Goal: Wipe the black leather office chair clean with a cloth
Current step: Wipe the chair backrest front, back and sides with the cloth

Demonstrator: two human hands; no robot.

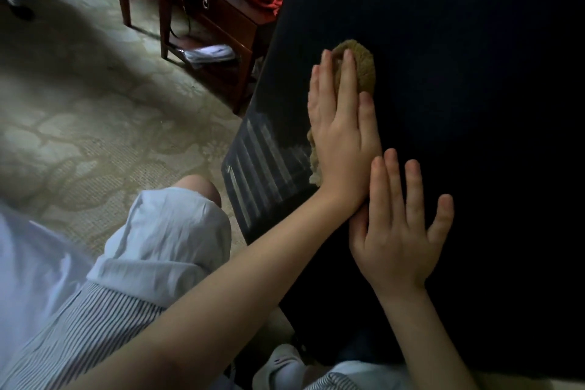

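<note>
Fingers (348, 73) of the left hand (342, 142) lie straight and close together, pressing the cloth (362, 68) flat against the chair (459, 104); nothing is pinched or gripped. The cloth is bunched under the palm, showing only past the fingertips and along the hand's outer edge, near the chair's glossy left border. The right hand (399, 231) rests just below, fingers spread and flat on the leather, apparently as a brace. Risks noted: with no grip on the cloth, a firm stroke may leave it behind or let it drop to the carpet (95, 104). Two fingers overhang the cloth on the left and touch bare leather, so they may smear what is being cleaned. The bunched cloth covers little area, so patches are likely to be missed, and the dim light on the black surface would hide them. If the bracing hand lifts, pressure may turn or roll the chair away.
</note>
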